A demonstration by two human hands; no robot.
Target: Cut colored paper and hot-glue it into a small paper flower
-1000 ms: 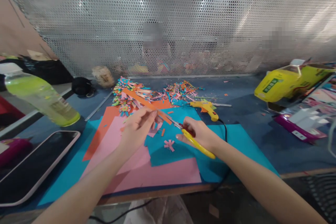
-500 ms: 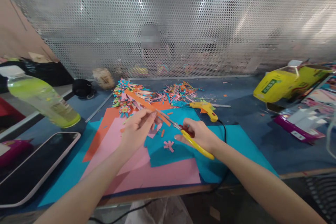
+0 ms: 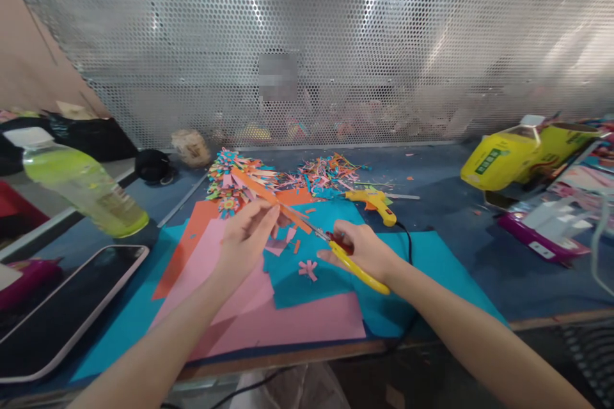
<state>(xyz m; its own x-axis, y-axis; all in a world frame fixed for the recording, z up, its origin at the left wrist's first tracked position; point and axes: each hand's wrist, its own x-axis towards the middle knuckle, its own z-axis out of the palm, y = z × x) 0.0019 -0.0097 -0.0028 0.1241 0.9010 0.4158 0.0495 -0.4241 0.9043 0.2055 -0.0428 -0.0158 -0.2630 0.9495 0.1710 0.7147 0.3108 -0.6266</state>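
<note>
Between its thumb and fingers, my left hand (image 3: 249, 228) pinches a long orange paper strip (image 3: 255, 184) that slants down to the right. My right hand (image 3: 359, 246) grips yellow-handled scissors (image 3: 357, 268), their blades lying along the strip's lower end. Whether the blades are parted is hard to make out. Below them a small pink paper flower (image 3: 307, 270) rests on a blue sheet (image 3: 311, 291). Small orange and pink cuttings (image 3: 278, 247) lie near my left fingers. Pink paper (image 3: 288, 326) and orange paper (image 3: 180, 262) are spread beneath.
A yellow glue gun (image 3: 371, 198) with a black cord lies behind my right hand. Curled paper flowers (image 3: 228, 179) and a heap of scraps (image 3: 330, 169) sit against the perforated metal panel (image 3: 307, 25). Left are a phone (image 3: 71, 307) and a green drink bottle (image 3: 81, 185); right, a yellow bottle (image 3: 501, 156).
The view has tilted slightly, so the scene sits a little lower. Both hands keep their grips on the strip and the scissors, with hardly any movement.
</note>
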